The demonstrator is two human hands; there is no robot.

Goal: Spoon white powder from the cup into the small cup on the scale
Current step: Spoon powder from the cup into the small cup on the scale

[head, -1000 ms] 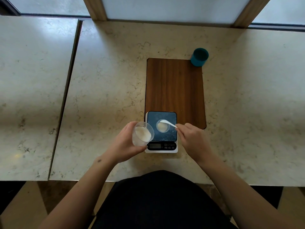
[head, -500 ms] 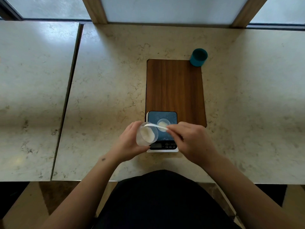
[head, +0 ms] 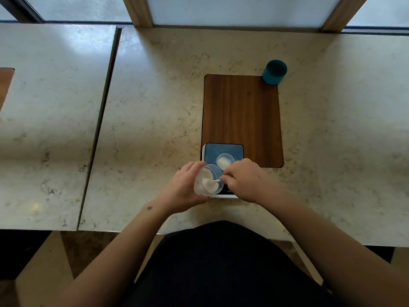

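Observation:
My left hand (head: 180, 189) grips a clear plastic cup (head: 208, 180) of white powder, tilted toward the right, just left of the scale's front. My right hand (head: 244, 179) pinches a small white spoon (head: 215, 181) whose bowl is down inside that cup, in the powder. A small clear cup (head: 225, 160) with some white powder stands on the dark blue platform of the digital scale (head: 210, 151). My right hand covers most of the scale's display.
The scale sits on the near end of a brown wooden board (head: 242, 116) set in the marble counter (head: 155, 107). A teal cup (head: 274, 72) stands at the board's far right corner. A seam separates a second counter slab (head: 51, 107) on the left.
The spoon went from over the small cup on the scale leftward into the tilted cup in my left hand. My right hand followed it left and nearer.

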